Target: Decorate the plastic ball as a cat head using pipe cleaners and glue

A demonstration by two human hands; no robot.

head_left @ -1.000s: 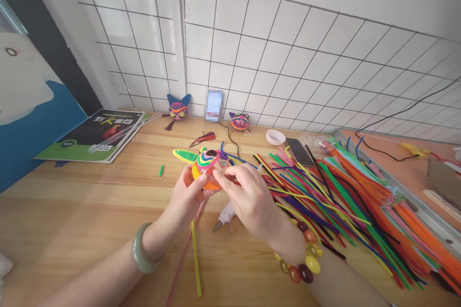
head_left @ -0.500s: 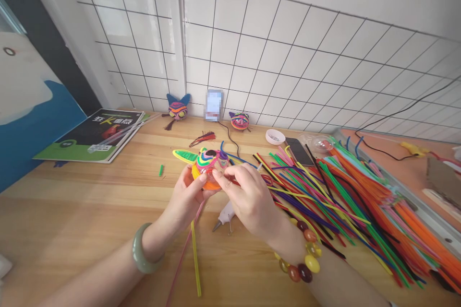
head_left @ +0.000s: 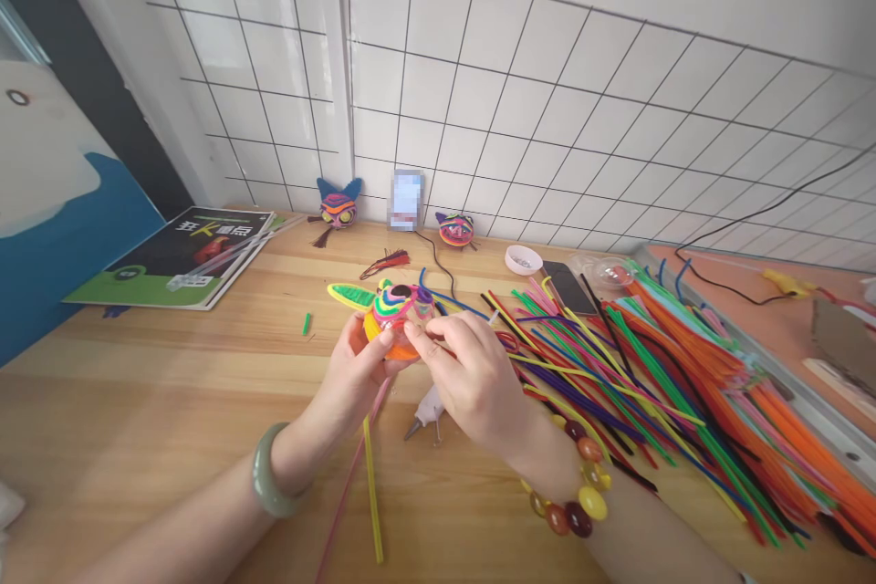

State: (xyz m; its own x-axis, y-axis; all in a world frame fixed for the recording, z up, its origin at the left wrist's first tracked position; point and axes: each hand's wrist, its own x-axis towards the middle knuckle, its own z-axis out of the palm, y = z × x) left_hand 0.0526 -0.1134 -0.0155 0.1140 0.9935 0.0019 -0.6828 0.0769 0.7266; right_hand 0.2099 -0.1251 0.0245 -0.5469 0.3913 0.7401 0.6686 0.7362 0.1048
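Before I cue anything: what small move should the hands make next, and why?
Probably a light press by the right hand at the front of the ball, with the left hand bracing it. The left cups the ball's side, the right is bent in close at its front, and the glue gun lies below, unheld, so this should need no new grip.

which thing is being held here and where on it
A colorful rounded craft piece: the left grip holds its orange lower left side, thumb in front. The right grip meets its front right; what, if anything, it pinches is hidden.
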